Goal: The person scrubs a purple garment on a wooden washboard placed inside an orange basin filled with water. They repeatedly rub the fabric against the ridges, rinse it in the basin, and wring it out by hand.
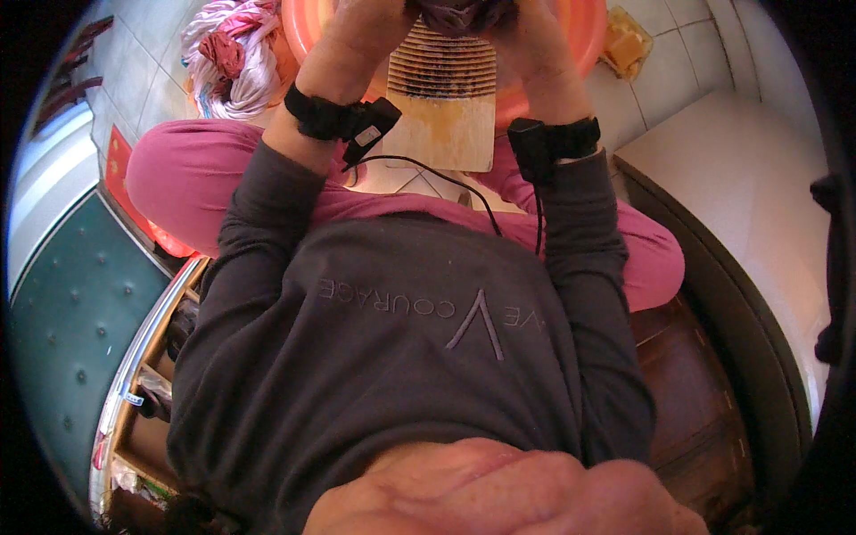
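Along the top edge of the view, my left hand (378,21) and my right hand (525,30) grip a bunched dark purple cloth (461,19) between them. Their fingers are partly cut off by the picture's edge. The cloth lies over the upper ridges of a wooden washboard (441,124), whose ridged part is darkened and whose smooth lower end points towards me. Under and around the board is an orange-red plastic basin (592,50), mostly hidden by my forearms. Black straps with small box-like devices sit on both wrists.
Left of the basin lies a heap of white and pink cloth (247,90) with a dark red piece (222,55) on it. A yellow-orange block (625,40), perhaps soap, rests on the tiles at right. A black cable (435,170) hangs between my wrists. A pale-topped furniture piece (729,167) stands right.
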The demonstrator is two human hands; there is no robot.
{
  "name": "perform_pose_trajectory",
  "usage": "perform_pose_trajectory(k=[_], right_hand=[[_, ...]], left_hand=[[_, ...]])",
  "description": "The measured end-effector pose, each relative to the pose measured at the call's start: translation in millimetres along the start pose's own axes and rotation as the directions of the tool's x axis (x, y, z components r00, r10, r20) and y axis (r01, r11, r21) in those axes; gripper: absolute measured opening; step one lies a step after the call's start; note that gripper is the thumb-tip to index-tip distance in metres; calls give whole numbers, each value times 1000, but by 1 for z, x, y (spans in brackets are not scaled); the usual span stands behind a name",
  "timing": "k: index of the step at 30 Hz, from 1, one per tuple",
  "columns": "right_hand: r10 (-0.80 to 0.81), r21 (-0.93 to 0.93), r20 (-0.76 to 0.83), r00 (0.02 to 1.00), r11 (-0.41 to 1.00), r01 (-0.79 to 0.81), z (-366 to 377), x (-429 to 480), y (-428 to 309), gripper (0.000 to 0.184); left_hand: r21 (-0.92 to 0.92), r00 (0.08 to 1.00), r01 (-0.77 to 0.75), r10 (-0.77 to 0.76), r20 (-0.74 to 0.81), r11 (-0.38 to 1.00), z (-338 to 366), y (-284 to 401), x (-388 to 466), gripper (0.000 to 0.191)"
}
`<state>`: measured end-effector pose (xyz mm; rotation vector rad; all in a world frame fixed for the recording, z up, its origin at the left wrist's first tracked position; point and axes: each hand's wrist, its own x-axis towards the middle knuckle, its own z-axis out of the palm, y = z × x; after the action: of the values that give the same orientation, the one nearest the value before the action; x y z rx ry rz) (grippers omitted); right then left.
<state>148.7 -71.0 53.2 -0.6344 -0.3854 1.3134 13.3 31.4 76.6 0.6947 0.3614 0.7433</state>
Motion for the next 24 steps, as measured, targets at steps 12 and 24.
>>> perform_pose_trajectory(k=[12, 24], right_hand=[[-462, -893, 430, 775, -93, 440, 23, -14, 39, 27], [-251, -829, -2, 968, 542, 139, -26, 1, 56, 30]], left_hand=[[-431, 807, 577, -565, 171, 694, -102, -64, -3, 23], [10, 884, 406, -390, -256, 914, -78, -69, -15, 31]])
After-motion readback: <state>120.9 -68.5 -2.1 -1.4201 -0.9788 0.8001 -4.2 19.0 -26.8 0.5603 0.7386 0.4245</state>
